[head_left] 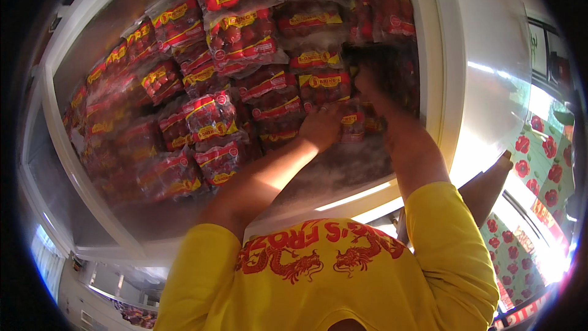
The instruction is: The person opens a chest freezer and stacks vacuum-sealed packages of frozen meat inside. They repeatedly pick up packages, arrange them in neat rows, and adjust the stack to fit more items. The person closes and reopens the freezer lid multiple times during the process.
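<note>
I lean over an open white chest freezer (456,79) packed with clear bags of red sausages banded in red and yellow (211,116). My left hand (321,127) reaches in and grips one such bag (358,121) near the freezer's right side. My right hand (370,79) is deeper in, above that same bag, in shadow among the packs; its fingers seem to hold the bag's far end. Both bare forearms come up from my yellow short sleeves.
Bags of sausages (245,37) are piled high along the left and back of the freezer. A frosted inner wall (349,175) shows below my hands. A cloth with red flowers (539,159) lies to the right, with a dark brown object (490,184) beside it.
</note>
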{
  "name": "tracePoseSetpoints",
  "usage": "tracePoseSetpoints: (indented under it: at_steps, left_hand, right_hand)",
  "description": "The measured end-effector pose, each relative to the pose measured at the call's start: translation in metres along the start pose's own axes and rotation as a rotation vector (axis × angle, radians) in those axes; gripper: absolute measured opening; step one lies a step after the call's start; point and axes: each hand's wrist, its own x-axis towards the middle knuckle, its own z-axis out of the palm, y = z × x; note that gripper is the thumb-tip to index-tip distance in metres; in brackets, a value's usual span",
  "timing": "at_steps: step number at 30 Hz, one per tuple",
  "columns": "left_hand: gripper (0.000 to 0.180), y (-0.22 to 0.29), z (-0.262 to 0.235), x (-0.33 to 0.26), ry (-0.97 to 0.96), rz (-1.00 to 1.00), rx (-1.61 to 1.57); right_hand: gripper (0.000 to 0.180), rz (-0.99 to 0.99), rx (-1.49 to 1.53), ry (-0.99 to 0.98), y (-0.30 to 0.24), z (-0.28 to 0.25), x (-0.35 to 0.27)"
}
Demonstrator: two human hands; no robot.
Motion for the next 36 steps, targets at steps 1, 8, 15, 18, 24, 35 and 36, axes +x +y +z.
tracePoseSetpoints:
  at_steps: [1, 8, 15, 18, 24, 35, 36]
  left_hand:
    - [0.051, 0.001, -0.005, 0.002, -0.024, -0.015, 0.019]
    - [0.058, -0.011, -0.012, 0.008, -0.161, -0.046, 0.115]
    - [0.049, 0.005, -0.002, 0.01, 0.021, 0.001, 0.115]
    - [0.044, 0.008, 0.007, 0.016, 0.076, 0.029, 0.135]
    - [0.039, 0.013, 0.001, 0.013, -0.114, -0.08, 0.052]
    - [0.044, -0.008, -0.004, -0.008, -0.103, -0.168, -0.098]
    - [0.045, -0.008, -0.006, -0.007, -0.122, -0.179, -0.101]
  right_hand:
    - [0.039, 0.089, 0.029, -0.097, -0.005, -0.004, 0.004]
    - [0.041, 0.233, -0.18, 0.003, 0.007, 0.013, -0.028]
    - [0.045, 0.29, -0.132, -0.345, 0.046, 0.018, -0.043]
    - [0.048, 0.274, -0.271, -0.5, 0.054, 0.025, -0.03]
    - [0.056, 0.116, -0.498, -0.239, 0.09, 0.054, -0.051]
    - [0.086, 0.216, -0.443, -0.464, 0.002, -0.005, -0.082]
    - [0.088, 0.209, -0.431, -0.505, 0.004, -0.006, -0.081]
